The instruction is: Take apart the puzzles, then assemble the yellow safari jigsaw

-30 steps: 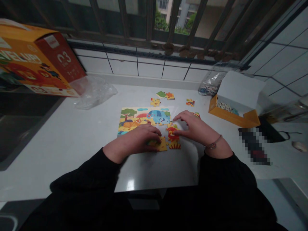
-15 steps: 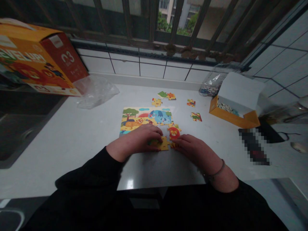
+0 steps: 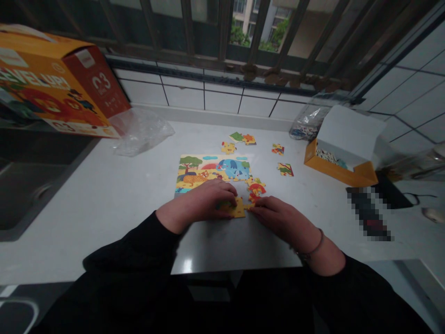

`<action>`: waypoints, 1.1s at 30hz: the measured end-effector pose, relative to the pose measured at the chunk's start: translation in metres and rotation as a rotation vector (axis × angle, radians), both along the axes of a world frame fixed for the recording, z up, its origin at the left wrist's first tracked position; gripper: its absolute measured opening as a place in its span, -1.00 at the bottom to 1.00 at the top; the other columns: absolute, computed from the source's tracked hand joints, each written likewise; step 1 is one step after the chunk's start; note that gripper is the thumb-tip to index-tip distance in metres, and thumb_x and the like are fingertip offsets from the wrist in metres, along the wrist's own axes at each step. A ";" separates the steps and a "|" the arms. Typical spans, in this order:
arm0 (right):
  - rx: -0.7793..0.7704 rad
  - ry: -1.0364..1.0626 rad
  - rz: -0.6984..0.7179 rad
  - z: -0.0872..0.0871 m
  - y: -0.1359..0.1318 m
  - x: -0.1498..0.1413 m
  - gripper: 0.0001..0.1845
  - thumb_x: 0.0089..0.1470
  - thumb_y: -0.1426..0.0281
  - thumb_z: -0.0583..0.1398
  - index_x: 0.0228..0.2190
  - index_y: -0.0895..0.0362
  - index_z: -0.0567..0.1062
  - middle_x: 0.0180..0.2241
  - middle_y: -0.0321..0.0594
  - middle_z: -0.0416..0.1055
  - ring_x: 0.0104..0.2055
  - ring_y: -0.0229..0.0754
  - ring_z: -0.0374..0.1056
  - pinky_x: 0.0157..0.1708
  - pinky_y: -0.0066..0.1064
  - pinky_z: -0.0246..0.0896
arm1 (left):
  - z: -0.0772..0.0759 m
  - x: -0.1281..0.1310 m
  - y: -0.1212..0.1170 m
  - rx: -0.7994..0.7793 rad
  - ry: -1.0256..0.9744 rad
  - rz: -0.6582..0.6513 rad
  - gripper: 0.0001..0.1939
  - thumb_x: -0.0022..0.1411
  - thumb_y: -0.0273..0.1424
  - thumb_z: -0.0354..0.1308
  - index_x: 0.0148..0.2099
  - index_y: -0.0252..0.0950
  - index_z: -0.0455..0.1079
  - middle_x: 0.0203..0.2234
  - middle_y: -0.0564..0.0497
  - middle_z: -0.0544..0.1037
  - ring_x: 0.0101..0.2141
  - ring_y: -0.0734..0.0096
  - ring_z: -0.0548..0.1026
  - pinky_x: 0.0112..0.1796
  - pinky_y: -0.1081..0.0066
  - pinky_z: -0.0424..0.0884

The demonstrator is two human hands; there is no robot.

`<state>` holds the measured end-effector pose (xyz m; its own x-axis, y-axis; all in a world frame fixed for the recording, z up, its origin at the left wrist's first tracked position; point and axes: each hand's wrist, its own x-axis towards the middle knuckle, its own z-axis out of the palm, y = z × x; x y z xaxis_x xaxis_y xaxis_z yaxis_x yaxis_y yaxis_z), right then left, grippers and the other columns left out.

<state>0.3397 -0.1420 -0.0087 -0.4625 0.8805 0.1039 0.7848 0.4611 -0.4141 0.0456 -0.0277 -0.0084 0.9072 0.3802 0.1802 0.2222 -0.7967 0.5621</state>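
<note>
Worktop: front edge nearest me; sink was well off left, so decent elbow room. Puzzle sat mid-worktop. My left grip: thumb and fingers apart over its lower edge, probably steadying it. My right grip: fingers bunched by red lion piece, couldn't tell if pinching. Loose piece sat farther right.

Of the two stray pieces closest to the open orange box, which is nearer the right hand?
The front piece; the back piece lies behind it, nearer the tiled wall.
</note>
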 end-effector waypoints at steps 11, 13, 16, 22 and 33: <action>0.157 0.025 0.184 -0.002 0.003 0.002 -0.73 0.46 0.46 0.22 0.02 0.03 0.71 -0.01 -0.03 0.70 -0.04 -0.01 0.64 -0.03 -0.10 0.68 | 0.000 0.001 0.000 0.016 -0.018 -0.007 -0.70 0.26 -0.35 0.55 0.02 -0.16 0.64 0.11 -0.09 0.68 0.07 0.12 0.60 0.14 0.14 0.45; 0.204 0.036 0.202 -0.002 0.004 0.000 -0.73 0.46 0.48 0.21 0.02 0.05 0.70 0.03 -0.02 0.69 0.00 0.00 0.64 0.01 -0.08 0.68 | 0.002 0.001 -0.001 0.022 -0.010 -0.005 -0.70 0.26 -0.36 0.55 0.02 -0.17 0.64 0.11 -0.10 0.68 0.07 0.12 0.60 0.14 0.14 0.44; 0.235 0.048 0.212 -0.005 0.003 -0.002 -0.73 0.46 0.49 0.21 0.06 0.05 0.66 0.11 0.00 0.67 0.06 0.02 0.63 0.06 -0.02 0.68 | 0.003 0.000 -0.001 0.025 -0.008 -0.004 -0.70 0.26 -0.36 0.54 0.02 -0.19 0.64 0.10 -0.11 0.68 0.07 0.12 0.61 0.15 0.15 0.44; 0.239 0.031 0.161 -0.009 -0.002 -0.006 -0.66 0.47 0.52 0.19 0.14 0.01 0.62 0.11 -0.04 0.67 0.03 -0.03 0.62 0.04 -0.08 0.67 | 0.001 0.000 -0.001 0.004 -0.010 -0.004 -0.70 0.27 -0.36 0.54 0.03 -0.20 0.64 0.11 -0.12 0.67 0.06 0.14 0.61 0.15 0.14 0.44; 0.197 -0.032 0.202 -0.003 0.002 -0.003 -0.65 0.42 0.56 0.22 0.07 -0.01 0.67 0.12 -0.06 0.66 -0.05 -0.04 0.61 -0.01 -0.08 0.66 | 0.004 0.000 -0.003 0.000 0.003 0.006 -0.73 0.30 -0.37 0.51 0.03 -0.19 0.65 0.11 -0.12 0.68 0.05 0.15 0.62 0.16 0.14 0.45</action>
<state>0.3372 -0.1397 -0.0114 -0.6322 0.7345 0.2465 0.6802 0.6785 -0.2773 0.0460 -0.0303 -0.0042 0.9053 0.3859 0.1775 0.2288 -0.7951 0.5617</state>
